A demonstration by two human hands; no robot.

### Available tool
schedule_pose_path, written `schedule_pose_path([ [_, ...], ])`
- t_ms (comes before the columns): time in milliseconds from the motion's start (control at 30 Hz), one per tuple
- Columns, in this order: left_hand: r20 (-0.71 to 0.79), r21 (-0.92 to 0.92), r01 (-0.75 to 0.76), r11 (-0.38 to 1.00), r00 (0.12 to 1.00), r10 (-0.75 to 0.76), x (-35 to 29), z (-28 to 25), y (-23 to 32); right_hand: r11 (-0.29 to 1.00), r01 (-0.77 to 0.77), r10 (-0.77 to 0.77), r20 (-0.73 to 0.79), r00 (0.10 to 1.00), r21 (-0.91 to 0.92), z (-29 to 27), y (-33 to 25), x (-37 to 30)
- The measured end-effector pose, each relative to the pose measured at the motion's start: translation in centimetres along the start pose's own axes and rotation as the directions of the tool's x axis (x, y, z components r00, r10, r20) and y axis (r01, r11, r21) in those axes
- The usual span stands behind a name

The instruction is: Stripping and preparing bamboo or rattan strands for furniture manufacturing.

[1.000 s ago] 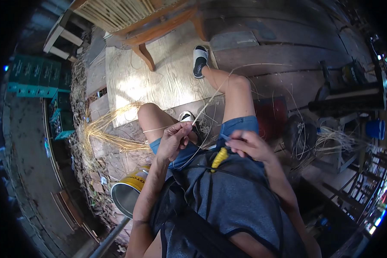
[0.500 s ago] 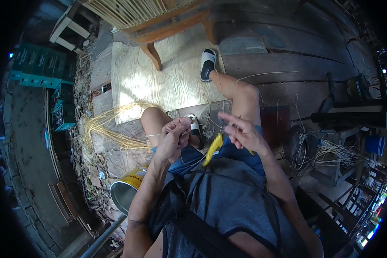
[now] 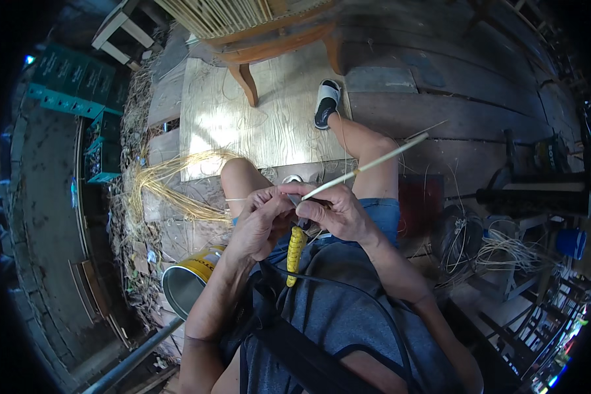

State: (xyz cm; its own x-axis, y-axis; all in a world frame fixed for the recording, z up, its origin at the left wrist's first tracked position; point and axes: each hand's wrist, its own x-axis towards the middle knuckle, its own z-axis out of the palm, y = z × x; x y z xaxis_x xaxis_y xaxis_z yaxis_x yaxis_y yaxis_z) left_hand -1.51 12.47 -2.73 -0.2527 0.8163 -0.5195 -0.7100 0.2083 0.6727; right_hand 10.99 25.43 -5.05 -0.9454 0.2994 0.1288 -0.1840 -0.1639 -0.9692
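Observation:
My left hand (image 3: 266, 217) is closed, its fingertips pressed together round one end of a pale cane strip (image 3: 368, 167). The strip slants up to the far right, past my right hand (image 3: 338, 211). My right thumb and forefinger pinch a short grey blade (image 3: 295, 199) close to the left fingertips, beside the strip. Below the fingers hangs a ribbed yellow handle (image 3: 295, 257), apparently of the same knife. Both hands meet above my lap, and the fingers partly hide the blade and the strip's end.
A bundle of golden cane strands (image 3: 171, 190) lies left of my knee. Near my left forearm stands a yellow bucket (image 3: 207, 261). Ahead is a wooden chair (image 3: 246, 82) on a pale board (image 3: 269, 134). Coiled cane (image 3: 512, 253) lies at right; green crates (image 3: 79, 85) stand far left.
My right hand has come left to meet the left hand, its forefinger no longer stretched out. The yellow handle has swung left and upright. The pale strip now shows clearly.

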Motion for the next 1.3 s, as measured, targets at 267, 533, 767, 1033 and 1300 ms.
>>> schedule_pose_path([
  [267,0.052,0.015,0.006,1.000,0.999,-0.007,-2.4,2.5,1.6,0.975,0.209,-0.210,0.002,0.978,-0.079,-0.6,-2.5,-0.6],
  [533,0.058,0.042,-0.063,0.997,0.996,0.061,-3.9,1.5,0.7,0.978,0.145,-0.114,-0.192,0.975,0.151,-4.9,-3.7,-3.1],
  [767,0.034,0.048,-0.203,0.978,0.979,0.201,-3.0,3.3,-0.3,0.976,0.210,-0.216,-0.131,0.968,-0.057,-0.6,-2.0,-1.7],
  [1033,0.046,0.138,-0.138,0.981,0.990,0.133,-4.1,2.5,0.3,0.989,0.011,0.008,-0.130,0.991,0.149,-3.7,-3.8,-3.3],
  [1300,0.085,0.099,-0.187,0.977,0.980,0.178,-3.4,4.0,0.2,0.963,0.235,-0.250,-0.115,0.961,-0.134,-0.3,-3.1,-1.9],
])
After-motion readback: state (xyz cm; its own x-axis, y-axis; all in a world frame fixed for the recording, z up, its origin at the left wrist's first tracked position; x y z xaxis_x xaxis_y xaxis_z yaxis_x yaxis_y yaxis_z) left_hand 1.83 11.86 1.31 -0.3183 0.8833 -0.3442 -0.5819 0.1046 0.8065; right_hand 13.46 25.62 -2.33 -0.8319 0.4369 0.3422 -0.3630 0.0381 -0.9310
